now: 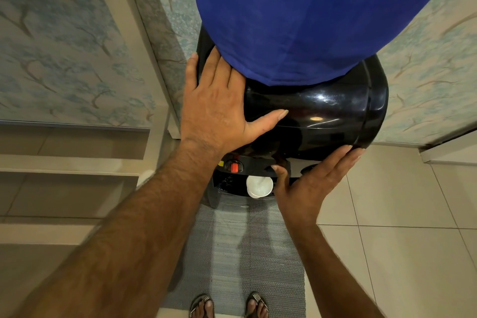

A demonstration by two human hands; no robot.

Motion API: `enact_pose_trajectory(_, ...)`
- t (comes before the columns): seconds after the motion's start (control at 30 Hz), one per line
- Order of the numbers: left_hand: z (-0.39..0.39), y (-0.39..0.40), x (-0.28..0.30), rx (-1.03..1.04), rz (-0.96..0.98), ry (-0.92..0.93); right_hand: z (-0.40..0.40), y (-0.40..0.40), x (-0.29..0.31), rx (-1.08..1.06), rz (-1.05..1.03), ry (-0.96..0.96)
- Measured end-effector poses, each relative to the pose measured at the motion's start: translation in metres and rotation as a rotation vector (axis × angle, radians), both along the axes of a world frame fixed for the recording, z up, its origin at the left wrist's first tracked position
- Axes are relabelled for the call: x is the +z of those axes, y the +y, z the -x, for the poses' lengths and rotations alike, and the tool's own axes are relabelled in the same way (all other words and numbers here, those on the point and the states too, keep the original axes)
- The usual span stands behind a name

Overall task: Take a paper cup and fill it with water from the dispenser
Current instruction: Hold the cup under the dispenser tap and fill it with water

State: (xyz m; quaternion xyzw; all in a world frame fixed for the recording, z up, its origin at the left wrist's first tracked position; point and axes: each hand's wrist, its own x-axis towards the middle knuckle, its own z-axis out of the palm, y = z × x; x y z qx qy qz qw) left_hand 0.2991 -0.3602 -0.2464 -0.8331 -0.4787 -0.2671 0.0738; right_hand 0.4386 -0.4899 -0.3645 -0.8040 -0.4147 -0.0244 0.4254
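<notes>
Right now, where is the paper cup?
In the head view, the cup stands in the dispenser bay at centre, right of the red tap, beside the right hand thumb.

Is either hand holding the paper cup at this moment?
No. The paper cup stands alone under the dispenser; the left hand lies flat on top, the right hand open beside the cup.

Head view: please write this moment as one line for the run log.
paper cup: under tap, in dispenser bay | left hand: flat on top | right hand: open beside cup | stage: filling
</notes>
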Motion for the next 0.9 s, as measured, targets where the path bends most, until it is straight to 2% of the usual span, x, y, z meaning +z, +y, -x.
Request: enact_pose_trajectory(0.9,-0.0001,0.0002,0.0000,-0.004,0.009,0.006,0.0017,-0.0009,0.0022,-0.003,0.005,0.006)
